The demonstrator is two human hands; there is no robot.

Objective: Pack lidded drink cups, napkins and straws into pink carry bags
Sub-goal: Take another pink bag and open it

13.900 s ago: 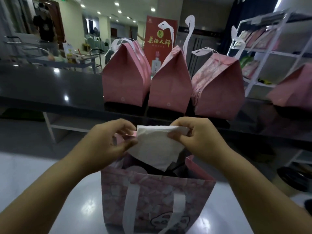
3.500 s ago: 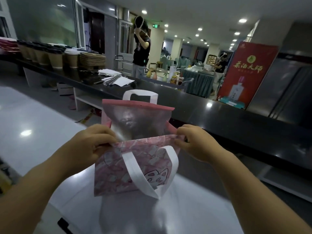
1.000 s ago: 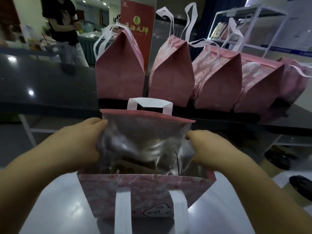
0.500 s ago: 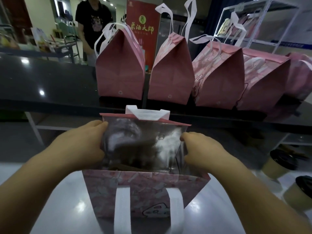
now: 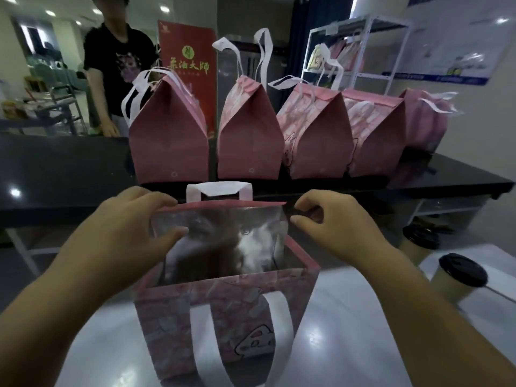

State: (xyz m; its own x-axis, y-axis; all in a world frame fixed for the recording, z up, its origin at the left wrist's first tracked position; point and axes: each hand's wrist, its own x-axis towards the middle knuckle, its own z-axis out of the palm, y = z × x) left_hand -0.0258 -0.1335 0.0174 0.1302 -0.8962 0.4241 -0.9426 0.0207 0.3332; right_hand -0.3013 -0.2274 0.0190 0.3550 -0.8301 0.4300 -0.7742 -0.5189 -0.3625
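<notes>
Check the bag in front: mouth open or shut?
Open. Silver lining shows inside the bag; the left hand pinches its far rim.

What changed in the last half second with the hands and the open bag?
The right hand has come off the open pink carry bag with silver lining and hangs beside its far right corner, holding nothing. The left hand now pinches the far rim. The closed pink bags stay on the black counter.

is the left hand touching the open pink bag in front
Touching. The head view shows the left hand pinching the back panel of the pink carry bag: thumb on the silver lining, fingers at its top rim.
</notes>
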